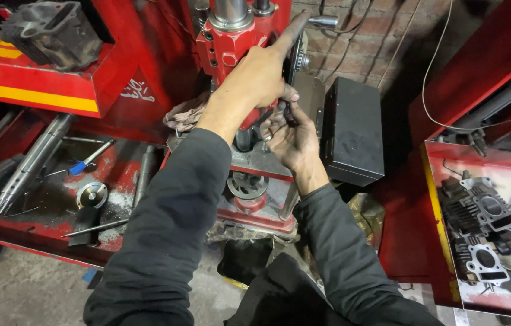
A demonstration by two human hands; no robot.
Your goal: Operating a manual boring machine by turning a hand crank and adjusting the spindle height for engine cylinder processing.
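- The left hand point(258, 75) is raised against the red machine head point(225, 42), its forefinger stretched straight up and to the right toward a grey metal lever point(322, 22); the other fingers curl inward around something at the machine's spindle, though what they grip is hidden.
- The right hand point(292, 139) sits just below the left, palm turned toward the camera, fingers bent around a small dark part point(284, 108) beneath the machine head; the two hands touch at the fingertips.
- Both arms wear dark sleeves point(171, 229).
- A crumpled rag point(186, 113) lies just left of the left wrist.
- A black metal box point(352, 130) stands just right of the hands.
- Below the hands is the red machine table point(255, 214) with a round metal fitting point(246, 184) set in it.
- On the left, a red tray point(50, 232) holds steel shafts point(29, 163), a blue-tipped tool point(86, 160) and a round metal disc point(91, 194).
- At the upper left a grey finned engine part point(50, 30) rests on a red and yellow shelf point(32, 84).
- At the right, more engine parts point(485, 223) lie in a red-edged tray point(433, 199).
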